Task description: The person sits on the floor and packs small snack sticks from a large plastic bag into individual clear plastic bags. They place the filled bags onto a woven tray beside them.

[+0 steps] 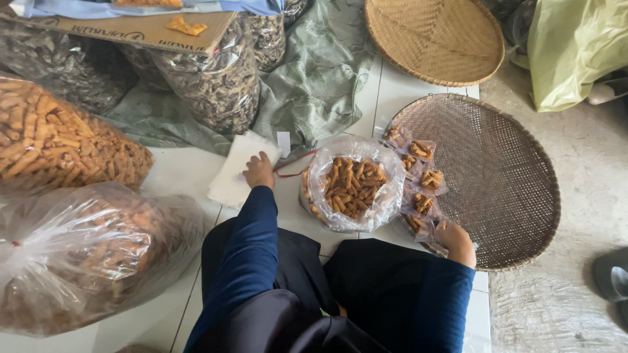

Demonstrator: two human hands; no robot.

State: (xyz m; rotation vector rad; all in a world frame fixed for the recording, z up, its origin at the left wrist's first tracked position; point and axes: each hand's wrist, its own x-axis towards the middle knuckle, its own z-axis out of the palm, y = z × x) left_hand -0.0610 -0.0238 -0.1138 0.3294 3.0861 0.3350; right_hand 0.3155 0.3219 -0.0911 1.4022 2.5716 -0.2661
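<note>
My left hand (259,171) rests on a stack of small clear plastic bags (237,171) lying on the white tiled floor, fingers curled on its edge. My right hand (455,242) sits at the near rim of a dark woven tray (510,189), touching the nearest of several small filled snack packets (422,178) lined along the tray's left side. Between my hands stands an open clear bag of orange-brown stick snacks (350,185). Both arms wear dark blue sleeves.
Two big clear bags of the same snacks (59,144) (85,255) lie at left. Bags of dark dried goods (216,85) sit under a cardboard sheet at top. A light woven tray (435,36), green cloth and a yellow-green plastic bag (575,46) lie beyond.
</note>
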